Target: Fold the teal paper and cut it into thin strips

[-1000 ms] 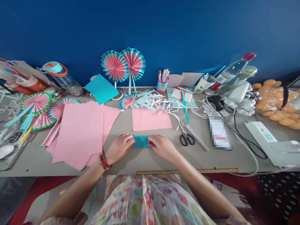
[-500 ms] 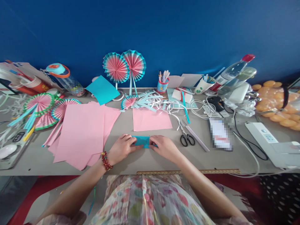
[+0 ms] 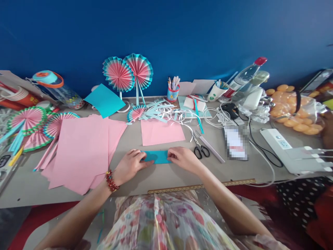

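Observation:
A folded strip of blue paper lies on the table in front of me, between my two hands. My left hand holds its left end, thumb along the lower edge and fingers curled over the top. At the right end my right hand pinches the paper with fingers and thumb together. To the left is a stack of pink sheets. Another pink sheet lies just beyond the strip. Black-handled scissors rest beside my right hand.
Two pleated paper fans lean against the blue wall, with cut paper strips to their right. A blue sheet overlaps the stack's back. Rightward are a pen cup, a power strip and a bag of orange balls.
My right hand has shifted right along the blue strip, so more of it shows between the hands. The camera view has turned slightly to the right.

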The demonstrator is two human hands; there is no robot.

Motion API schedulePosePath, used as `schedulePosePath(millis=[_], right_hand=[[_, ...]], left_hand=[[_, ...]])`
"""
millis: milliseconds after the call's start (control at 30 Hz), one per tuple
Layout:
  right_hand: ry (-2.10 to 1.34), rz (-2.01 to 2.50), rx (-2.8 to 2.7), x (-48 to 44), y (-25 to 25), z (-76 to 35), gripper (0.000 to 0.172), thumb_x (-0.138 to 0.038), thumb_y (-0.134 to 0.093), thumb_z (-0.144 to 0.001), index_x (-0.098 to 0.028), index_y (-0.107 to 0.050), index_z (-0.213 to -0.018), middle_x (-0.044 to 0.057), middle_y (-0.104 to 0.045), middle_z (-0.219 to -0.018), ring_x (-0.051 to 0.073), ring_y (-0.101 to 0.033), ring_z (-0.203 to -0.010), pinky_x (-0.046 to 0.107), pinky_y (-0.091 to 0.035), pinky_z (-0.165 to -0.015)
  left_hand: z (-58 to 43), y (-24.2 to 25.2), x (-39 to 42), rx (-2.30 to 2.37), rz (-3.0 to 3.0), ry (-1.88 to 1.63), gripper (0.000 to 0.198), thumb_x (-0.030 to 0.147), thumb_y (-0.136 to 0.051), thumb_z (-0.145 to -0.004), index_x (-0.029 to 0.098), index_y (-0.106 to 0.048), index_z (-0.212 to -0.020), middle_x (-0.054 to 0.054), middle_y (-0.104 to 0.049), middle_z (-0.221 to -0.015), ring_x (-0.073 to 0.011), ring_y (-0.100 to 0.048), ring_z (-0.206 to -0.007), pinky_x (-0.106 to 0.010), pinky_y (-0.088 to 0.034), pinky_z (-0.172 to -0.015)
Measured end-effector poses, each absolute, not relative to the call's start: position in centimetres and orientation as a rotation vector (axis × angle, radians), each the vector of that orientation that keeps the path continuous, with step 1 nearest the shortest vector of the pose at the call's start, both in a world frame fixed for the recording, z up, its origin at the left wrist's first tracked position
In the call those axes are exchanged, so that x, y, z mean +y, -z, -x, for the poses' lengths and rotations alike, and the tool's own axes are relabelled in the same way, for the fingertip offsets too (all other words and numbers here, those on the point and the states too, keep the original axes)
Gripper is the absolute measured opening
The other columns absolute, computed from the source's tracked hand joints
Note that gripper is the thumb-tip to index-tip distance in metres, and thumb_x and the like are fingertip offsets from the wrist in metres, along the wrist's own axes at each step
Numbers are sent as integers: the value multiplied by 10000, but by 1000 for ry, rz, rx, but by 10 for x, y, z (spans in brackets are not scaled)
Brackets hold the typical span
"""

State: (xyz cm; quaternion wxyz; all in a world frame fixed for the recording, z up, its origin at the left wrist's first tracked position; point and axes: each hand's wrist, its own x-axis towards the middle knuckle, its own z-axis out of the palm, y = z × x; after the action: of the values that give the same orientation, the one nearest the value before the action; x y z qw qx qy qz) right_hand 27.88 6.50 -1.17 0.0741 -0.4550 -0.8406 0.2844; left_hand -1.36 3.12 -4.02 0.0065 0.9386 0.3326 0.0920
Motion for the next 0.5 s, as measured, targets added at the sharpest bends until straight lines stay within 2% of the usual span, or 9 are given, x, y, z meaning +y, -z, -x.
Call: schedulePosePath(millis=[233,500], right_hand=[[-774,1229,-2581,66,19,-287,52,-206,-631,-910,-213,-639,-859,-3,-661,-812,151,-577,-769,240,-356,-675],[-567,1144,-2620,58,29,-288,137,-269,-559,-980,-191,-641,-903,40,-674,-849,176,-589,-810,269,-382,-729]], left_hand=[[13,41,29,1062,-2841,-305,367,206,-423,-1030,377,-582,-1313,-39,-552,-963,-202,-503,-879,-335,-369,-804],[13,36,30,1049,-2855,-306,370,226,-426,-1035,391,-566,-1335,-39,-562,-978,-202,-500,-870,-335,-360,-808]])
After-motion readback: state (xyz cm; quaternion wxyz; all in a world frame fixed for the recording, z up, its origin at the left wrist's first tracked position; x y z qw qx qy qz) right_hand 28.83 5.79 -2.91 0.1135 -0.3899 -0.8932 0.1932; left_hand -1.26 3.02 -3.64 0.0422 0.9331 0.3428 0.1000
